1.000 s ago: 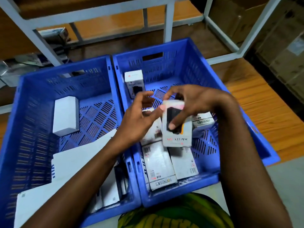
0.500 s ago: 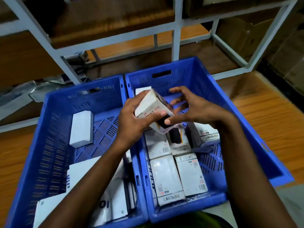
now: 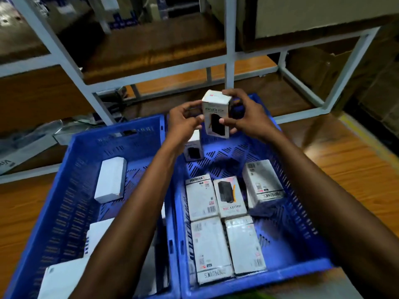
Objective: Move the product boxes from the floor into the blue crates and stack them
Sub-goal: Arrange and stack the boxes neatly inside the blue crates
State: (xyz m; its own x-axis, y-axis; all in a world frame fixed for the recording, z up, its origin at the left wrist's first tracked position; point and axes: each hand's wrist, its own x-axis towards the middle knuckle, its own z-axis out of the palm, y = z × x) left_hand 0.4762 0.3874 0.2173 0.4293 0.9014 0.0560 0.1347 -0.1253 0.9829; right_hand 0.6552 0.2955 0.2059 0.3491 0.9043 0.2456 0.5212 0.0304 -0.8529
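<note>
Both hands hold one white product box (image 3: 216,111) upright above the far end of the right blue crate (image 3: 302,212). My left hand (image 3: 183,124) grips its left side and my right hand (image 3: 248,117) its right side. Under it another white box (image 3: 192,148) stands upright against the crate's far wall. Several white boxes (image 3: 210,247) lie flat in rows at the near end of this crate. The left blue crate (image 3: 71,190) holds a small white box (image 3: 111,182) and larger white boxes (image 3: 64,277) at its near end.
A pale metal shelving rack (image 3: 230,61) stands just behind the crates, with cardboard cartons (image 3: 313,16) on and beside it. Wooden floor (image 3: 356,165) lies to the right and left of the crates. Flat packages (image 3: 26,152) lie under the rack at the left.
The held box was turned from tilted to upright and lifted toward the far end of the right crate. Both hands rose with it, and the camera tilted up.
</note>
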